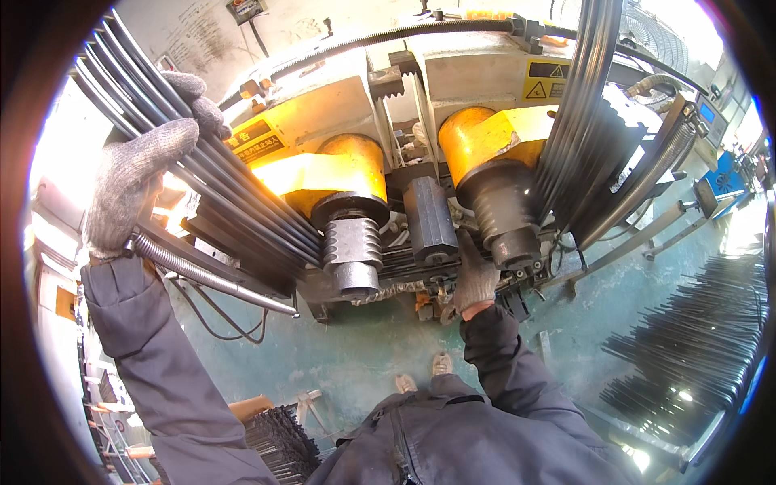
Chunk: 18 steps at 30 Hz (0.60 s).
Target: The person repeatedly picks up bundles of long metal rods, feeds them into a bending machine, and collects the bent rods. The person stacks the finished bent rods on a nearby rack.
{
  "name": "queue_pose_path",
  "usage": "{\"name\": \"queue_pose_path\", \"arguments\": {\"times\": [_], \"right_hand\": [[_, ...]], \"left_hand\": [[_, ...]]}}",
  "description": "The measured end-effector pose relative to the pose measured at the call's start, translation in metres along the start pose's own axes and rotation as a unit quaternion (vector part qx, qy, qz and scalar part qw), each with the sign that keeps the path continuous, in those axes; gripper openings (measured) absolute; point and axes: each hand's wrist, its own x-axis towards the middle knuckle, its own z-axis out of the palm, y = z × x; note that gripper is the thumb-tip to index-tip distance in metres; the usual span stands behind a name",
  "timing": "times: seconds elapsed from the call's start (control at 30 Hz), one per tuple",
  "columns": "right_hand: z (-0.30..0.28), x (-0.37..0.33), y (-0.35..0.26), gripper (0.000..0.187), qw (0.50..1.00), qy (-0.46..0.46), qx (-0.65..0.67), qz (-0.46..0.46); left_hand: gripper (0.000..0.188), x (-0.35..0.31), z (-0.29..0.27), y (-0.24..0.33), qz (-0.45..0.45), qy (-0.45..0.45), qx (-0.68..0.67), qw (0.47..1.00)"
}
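My left hand, in a grey knitted glove, is closed around a bundle of dark metal rods at the upper left. The rods slant down to a grooved steel roller under a yellow housing. A second bundle of rods rises steeply beside the right grooved roller. Between the rollers sits a black block. My gloved right hand is low on the machine, between block and right roller. One finger stretches upward; its other fingers are partly hidden, and I see nothing held.
A coiled metal hose hangs below my left hand. Many dark rods lie stacked at the right, and a darker pile stands at the lower left. A control box with a screen is at the far right. Green floor lies below.
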Motion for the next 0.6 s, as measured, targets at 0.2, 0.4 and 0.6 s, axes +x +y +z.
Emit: {"name": "queue_pose_path", "arguments": {"times": [0.2, 0.4, 0.6], "right_hand": [[-0.012, -0.001, 0.007, 0.046, 0.951, -0.062, -0.281, -0.11], [-0.029, -0.014, 0.008, 0.049, 0.918, -0.03, -0.346, -0.192], [-0.09, -0.122, -0.05, 0.041, 0.914, -0.078, -0.36, -0.168]], "left_hand": [[0.048, 0.007, -0.007, -0.002, 0.007, -0.014, 0.046, 0.999], [0.044, -0.034, -0.007, 0.02, 0.013, 0.04, 0.097, 0.994], [0.038, -0.209, 0.018, 0.056, 0.039, 0.188, 0.051, 0.98]]}}
